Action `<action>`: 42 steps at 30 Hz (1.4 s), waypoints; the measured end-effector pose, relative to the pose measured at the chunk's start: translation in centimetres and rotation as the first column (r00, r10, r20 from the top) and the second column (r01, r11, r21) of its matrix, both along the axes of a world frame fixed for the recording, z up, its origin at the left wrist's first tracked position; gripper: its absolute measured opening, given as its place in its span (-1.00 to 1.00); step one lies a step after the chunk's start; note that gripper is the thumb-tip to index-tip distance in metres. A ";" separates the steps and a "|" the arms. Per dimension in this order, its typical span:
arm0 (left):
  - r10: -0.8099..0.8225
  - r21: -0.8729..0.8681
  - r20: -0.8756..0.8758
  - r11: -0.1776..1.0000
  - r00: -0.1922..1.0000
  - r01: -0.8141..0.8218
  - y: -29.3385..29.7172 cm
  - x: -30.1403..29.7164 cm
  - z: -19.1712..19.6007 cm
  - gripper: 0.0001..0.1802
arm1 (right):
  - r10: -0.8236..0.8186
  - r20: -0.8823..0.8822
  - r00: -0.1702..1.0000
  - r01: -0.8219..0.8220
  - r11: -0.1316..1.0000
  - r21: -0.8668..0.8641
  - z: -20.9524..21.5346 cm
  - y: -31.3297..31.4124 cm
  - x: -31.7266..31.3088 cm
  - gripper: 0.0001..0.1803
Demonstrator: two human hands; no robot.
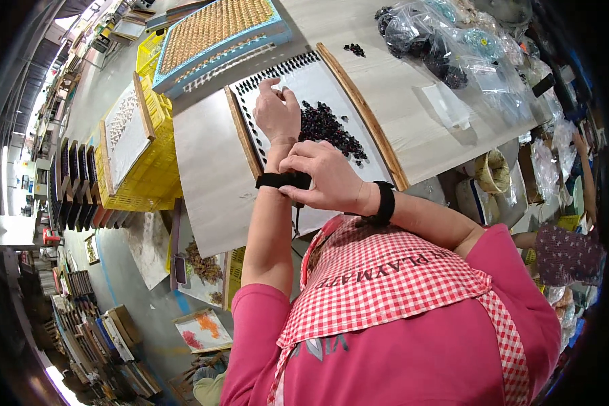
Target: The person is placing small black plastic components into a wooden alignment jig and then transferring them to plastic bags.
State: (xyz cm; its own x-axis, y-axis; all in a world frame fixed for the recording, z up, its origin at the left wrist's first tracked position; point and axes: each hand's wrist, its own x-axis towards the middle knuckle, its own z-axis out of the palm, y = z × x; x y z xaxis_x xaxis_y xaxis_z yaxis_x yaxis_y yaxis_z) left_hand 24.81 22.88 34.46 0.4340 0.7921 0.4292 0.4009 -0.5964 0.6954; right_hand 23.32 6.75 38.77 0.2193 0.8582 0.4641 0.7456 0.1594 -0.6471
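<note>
My left hand is raised over a white board, its fingers loosely bent and apart, with nothing visible in them. Around its wrist sits a black wristband. My right hand reaches across and grips that band, the fingertips on its dark part; a second black wristband is on the right wrist. Beneath the hands lies the white board with wooden side rails. Small dark pieces stand in rows along its far and left edges. A loose pile of dark, reddish-black pieces lies right of my left hand.
A blue-edged frame with rows of tan pieces stands far left. Yellow crates carry another railed board. Clear plastic bags with dark contents lie far right, near a small dark cluster. Another person's patterned sleeve shows right.
</note>
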 end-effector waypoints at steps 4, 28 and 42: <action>-0.058 0.455 -0.251 0.874 0.966 0.170 -0.5 1.3 -1.9 -0.76 | -0.081 -0.110 0.991 0.079 0.997 -0.017 -0.7 -0.2 0.4 -0.72; 0.337 -0.594 0.699 -0.218 0.631 0.774 -0.2 0.9 -5.8 -0.85 | -0.158 -0.140 0.977 0.130 0.973 -0.189 -3.5 1.0 7.1 -0.78; -0.314 0.265 0.044 0.919 0.948 0.292 -3.4 1.3 -1.9 -0.82 | -0.024 -0.056 0.998 0.016 0.992 -0.129 -1.2 0.9 3.7 -0.75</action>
